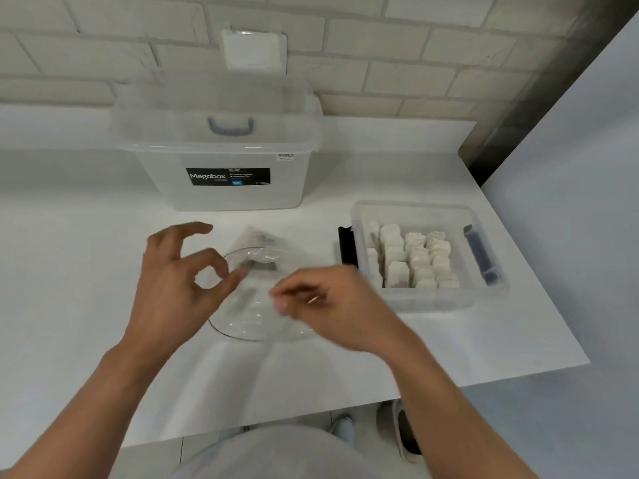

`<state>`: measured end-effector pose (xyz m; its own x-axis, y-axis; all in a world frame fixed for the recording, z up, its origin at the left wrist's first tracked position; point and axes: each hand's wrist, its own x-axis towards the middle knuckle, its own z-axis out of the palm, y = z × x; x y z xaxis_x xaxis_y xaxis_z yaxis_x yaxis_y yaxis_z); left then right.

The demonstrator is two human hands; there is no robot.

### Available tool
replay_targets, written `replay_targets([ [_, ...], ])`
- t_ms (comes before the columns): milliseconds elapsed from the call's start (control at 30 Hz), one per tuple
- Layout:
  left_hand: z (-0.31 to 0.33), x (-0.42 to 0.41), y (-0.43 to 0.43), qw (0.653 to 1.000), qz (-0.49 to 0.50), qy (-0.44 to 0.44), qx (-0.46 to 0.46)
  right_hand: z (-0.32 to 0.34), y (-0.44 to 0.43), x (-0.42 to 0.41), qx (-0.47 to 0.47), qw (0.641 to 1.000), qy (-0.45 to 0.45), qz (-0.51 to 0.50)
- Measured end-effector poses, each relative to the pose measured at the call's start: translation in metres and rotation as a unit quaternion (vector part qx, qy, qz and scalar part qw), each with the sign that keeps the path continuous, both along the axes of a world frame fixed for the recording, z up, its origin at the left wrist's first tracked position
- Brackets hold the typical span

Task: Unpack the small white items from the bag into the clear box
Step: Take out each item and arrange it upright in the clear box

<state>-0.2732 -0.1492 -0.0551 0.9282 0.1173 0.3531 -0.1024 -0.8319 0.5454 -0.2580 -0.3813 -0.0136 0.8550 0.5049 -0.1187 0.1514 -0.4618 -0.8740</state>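
**Head view: clear box well stocked, bag looks nearly spent**

The clear box (428,299) on the white table (86,236) holds rows of small white items (420,261). Just left of the box lies the bag (256,271), seemingly almost empty, though its contents are hard to read. The left hand (176,281) pinches the bag's edge. The right hand (321,305) is curled and blurred, its grip impossible to tell. The task looks close to done.
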Motion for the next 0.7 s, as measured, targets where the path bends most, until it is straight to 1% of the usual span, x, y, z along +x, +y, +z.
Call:
replay_targets([
  [33, -0.008, 0.001, 0.006, 0.999, -0.01, 0.018, 0.033, -0.015, 0.016, -0.004, -0.066, 0.997, -0.001, 0.046],
  [100, -0.021, 0.006, 0.014, 0.993, -0.024, 0.079, 0.08, -0.044, 0.041, -0.002, -0.196, 0.976, -0.042, 0.081],
  [167, -0.028, 0.013, 0.018, 0.988, -0.04, 0.133, 0.069, -0.063, 0.058, 0.007, -0.302, 0.948, -0.072, 0.07],
  [233, -0.03, 0.021, 0.022, 0.988, -0.071, 0.137, 0.028, -0.074, 0.067, 0.021, -0.372, 0.925, -0.072, 0.038],
  [300, -0.029, 0.026, 0.026, 0.986, -0.117, 0.123, 0.002, -0.078, 0.074, 0.035, -0.388, 0.918, -0.084, -0.01],
  [400, -0.027, 0.031, 0.032, 0.98, -0.164, 0.11, 0.001, -0.087, 0.09, 0.056, -0.353, 0.928, -0.096, -0.074],
  [467, -0.025, 0.033, 0.035, 0.978, -0.177, 0.11, 0.007, -0.095, 0.101, 0.067, -0.333, 0.933, -0.091, -0.102],
  [533, -0.022, 0.034, 0.038, 0.977, -0.18, 0.113, 0.01, -0.1, 0.108, 0.073, -0.339, 0.93, -0.087, -0.109],
  [600, -0.02, 0.034, 0.041, 0.976, -0.177, 0.126, 0.017, -0.102, 0.113, 0.073, -0.38, 0.915, -0.095, -0.099],
  [700, -0.019, 0.033, 0.044, 0.974, -0.177, 0.143, 0.024, -0.103, 0.119, 0.073, -0.443, 0.881, -0.148, -0.076],
])
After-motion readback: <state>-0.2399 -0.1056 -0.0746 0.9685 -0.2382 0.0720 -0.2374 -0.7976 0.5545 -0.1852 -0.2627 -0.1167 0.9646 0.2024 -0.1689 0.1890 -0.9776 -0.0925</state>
